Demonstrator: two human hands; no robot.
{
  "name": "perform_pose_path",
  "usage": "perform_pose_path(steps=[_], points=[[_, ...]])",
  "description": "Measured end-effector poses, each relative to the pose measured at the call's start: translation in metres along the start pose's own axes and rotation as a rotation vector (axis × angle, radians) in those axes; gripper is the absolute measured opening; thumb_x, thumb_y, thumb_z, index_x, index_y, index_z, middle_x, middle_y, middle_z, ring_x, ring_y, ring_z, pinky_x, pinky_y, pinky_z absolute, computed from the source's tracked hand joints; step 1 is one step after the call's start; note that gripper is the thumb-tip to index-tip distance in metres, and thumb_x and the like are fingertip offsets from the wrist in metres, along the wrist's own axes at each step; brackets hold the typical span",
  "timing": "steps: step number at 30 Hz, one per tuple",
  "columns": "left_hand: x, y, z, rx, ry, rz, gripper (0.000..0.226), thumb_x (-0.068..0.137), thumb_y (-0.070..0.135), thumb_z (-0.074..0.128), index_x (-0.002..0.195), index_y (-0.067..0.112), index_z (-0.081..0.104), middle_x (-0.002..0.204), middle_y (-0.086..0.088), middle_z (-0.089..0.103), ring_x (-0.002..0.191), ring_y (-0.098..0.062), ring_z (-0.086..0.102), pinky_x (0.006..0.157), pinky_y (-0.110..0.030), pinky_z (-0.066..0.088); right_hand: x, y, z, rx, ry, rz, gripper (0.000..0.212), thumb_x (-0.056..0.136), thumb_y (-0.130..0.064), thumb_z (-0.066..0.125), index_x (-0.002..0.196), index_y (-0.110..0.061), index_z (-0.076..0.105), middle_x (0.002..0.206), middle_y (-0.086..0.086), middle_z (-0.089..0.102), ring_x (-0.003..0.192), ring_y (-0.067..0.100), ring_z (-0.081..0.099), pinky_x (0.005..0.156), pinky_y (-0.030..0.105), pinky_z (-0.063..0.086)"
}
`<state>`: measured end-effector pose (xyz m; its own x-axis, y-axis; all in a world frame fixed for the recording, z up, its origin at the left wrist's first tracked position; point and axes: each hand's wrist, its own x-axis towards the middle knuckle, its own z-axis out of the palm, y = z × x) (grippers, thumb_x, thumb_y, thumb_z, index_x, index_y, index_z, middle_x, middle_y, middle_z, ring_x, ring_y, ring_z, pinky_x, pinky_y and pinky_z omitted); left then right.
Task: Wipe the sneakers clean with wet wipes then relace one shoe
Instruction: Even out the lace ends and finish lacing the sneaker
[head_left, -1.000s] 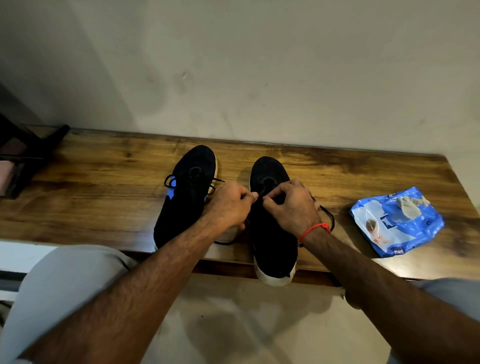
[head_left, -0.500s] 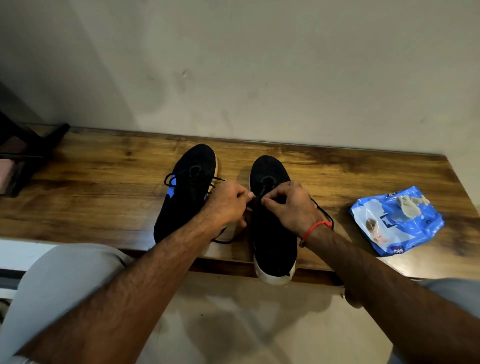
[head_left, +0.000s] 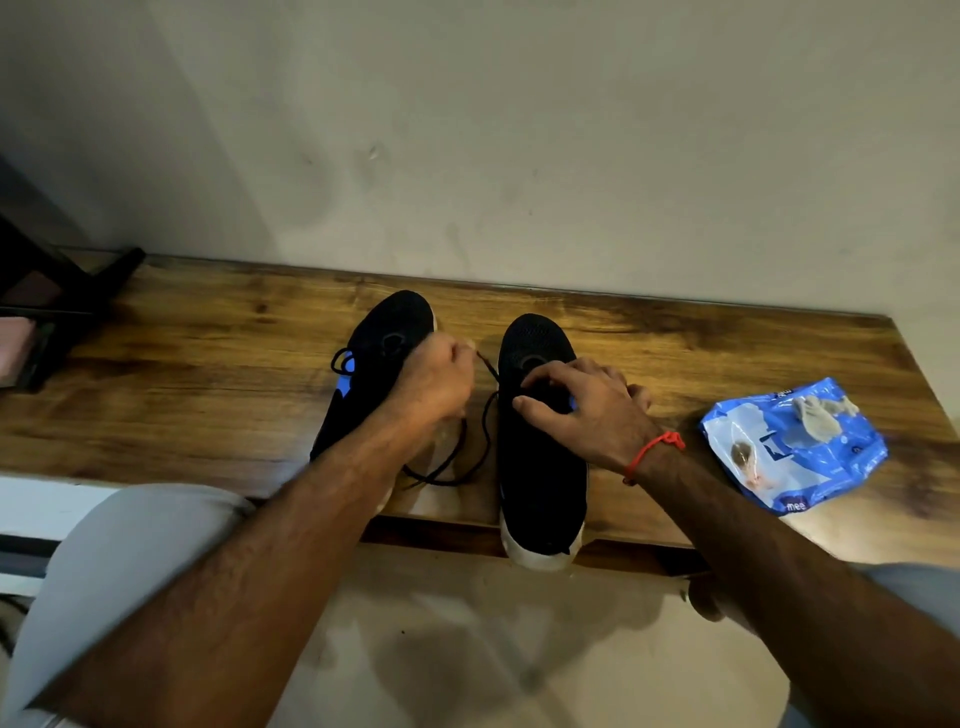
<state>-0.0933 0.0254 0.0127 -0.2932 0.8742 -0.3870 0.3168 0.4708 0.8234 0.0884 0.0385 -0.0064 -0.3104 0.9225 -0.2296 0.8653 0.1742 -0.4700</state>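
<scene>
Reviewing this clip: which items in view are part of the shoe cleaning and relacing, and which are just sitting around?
In use:
right sneaker, steadied by right hand
black lace, pulled by left hand
left sneaker
blue wipes packet with used wipe on top

Lying about:
dark stand at the bench's left end

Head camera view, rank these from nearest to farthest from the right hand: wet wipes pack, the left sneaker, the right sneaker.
From the right hand:
1. Right sneaker, directly under it, touching.
2. Left sneaker, across the lace on the left.
3. Wet wipes pack, out at the bench's right end.
</scene>
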Motion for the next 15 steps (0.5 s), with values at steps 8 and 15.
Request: perform_pose_path(steps=[8,15], points=[[0.003,0.007,-0.014,-0.385,0.046,0.222,0.020,0.108,0.037,0.043,0.112,0.022,0.056,0.075,0.007,0.051,0.061,-0.009,0.049,0.049,-0.023,0.043,-0.003,-0.003,0.002,-0.087,-0.016,-0.085,0.032,0.091,-0.062,0.047,0.119,-0.052,0.059,0.135,-0.008,0.041,0.130,0.022,0.030,0.104,0.052,0.022],[0.007,-0.025,-0.008,0.812,-0.223,0.349,0.018,0.098,0.041,0.062,0.102,0.026,0.070,0.103,0.000,0.064,0.095,-0.015,0.062,0.085,-0.038,0.057,-0.001,-0.003,0.004,-0.190,-0.021,-0.098,0.040,0.085,-0.073,0.046,0.119,-0.054,0.055,0.134,-0.008,0.042,0.131,0.023,0.032,0.103,0.054,0.023]])
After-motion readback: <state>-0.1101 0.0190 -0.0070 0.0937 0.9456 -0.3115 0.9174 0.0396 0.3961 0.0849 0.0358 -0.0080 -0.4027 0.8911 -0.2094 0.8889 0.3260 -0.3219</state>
